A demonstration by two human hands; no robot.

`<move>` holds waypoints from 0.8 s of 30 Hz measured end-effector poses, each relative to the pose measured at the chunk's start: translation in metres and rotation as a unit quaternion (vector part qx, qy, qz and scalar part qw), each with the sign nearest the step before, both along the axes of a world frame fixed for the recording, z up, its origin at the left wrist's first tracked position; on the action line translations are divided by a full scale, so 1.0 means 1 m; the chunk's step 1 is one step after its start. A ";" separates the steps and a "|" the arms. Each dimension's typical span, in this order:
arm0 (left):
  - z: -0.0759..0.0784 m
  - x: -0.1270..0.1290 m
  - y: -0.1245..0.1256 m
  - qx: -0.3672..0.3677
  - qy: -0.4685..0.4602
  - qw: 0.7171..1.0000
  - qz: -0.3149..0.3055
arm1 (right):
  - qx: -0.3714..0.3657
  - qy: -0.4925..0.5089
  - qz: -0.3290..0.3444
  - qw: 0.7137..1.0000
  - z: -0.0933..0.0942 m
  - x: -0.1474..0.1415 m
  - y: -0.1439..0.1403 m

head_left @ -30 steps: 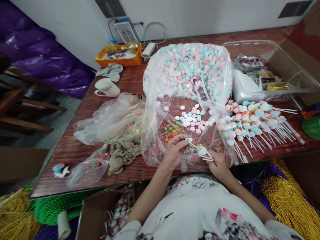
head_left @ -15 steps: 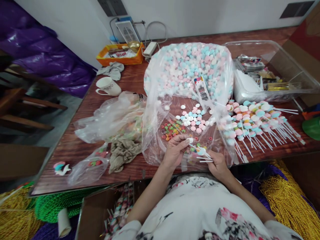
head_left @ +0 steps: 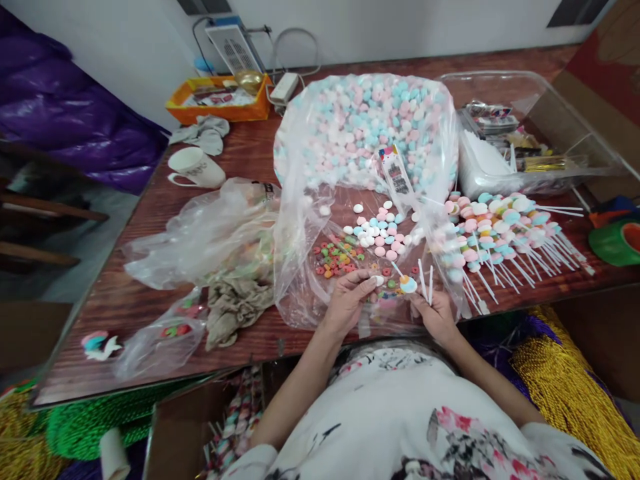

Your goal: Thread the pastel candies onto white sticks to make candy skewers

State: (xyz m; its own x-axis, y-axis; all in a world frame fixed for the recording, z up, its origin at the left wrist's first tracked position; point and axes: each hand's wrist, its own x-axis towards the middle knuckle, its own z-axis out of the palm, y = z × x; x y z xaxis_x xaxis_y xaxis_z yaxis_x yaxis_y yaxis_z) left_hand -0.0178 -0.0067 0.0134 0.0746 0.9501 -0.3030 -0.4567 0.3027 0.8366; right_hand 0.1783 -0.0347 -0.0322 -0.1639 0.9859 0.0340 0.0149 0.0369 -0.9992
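My left hand (head_left: 349, 298) pinches a white, flattened round bead (head_left: 379, 280) between thumb and fingertips. My right hand (head_left: 436, 313) is closed on several thin white sticks (head_left: 426, 283). One of these carries threaded pieces (head_left: 408, 285), pale blue, white and orange, and its bare tip points up and to the left. The bead and that tip are apart. Just beyond my hands lie loose pink, blue and white beads (head_left: 380, 233) and a pile of small coloured rings (head_left: 336, 257), on clear plastic.
A big plastic bag of pastel beads (head_left: 360, 127) stands behind. Finished-looking beaded sticks (head_left: 500, 227) are heaped at the right, below a clear bin (head_left: 530, 180). Leftward are a mug (head_left: 197, 168), a crumpled cloth (head_left: 235, 308), plastic bags (head_left: 200, 233) and an orange tray (head_left: 220, 113).
My right hand has turned the sticks from lying sideways to pointing upward, and the threaded stick's tip has moved away from the white bead. The whole view has shifted slightly.
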 end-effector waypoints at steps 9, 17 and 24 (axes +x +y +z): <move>-0.007 -0.005 -0.004 0.005 -0.016 0.999 -0.033 | -0.008 0.006 -0.017 1.000 0.006 -0.002 0.000; -0.004 -0.004 -0.006 -0.010 -0.022 0.999 -0.034 | -0.043 0.034 -0.021 0.998 0.006 -0.001 0.000; -0.006 -0.003 -0.005 -0.013 -0.010 1.000 0.014 | -0.062 0.074 -0.025 0.995 -0.005 0.002 -0.001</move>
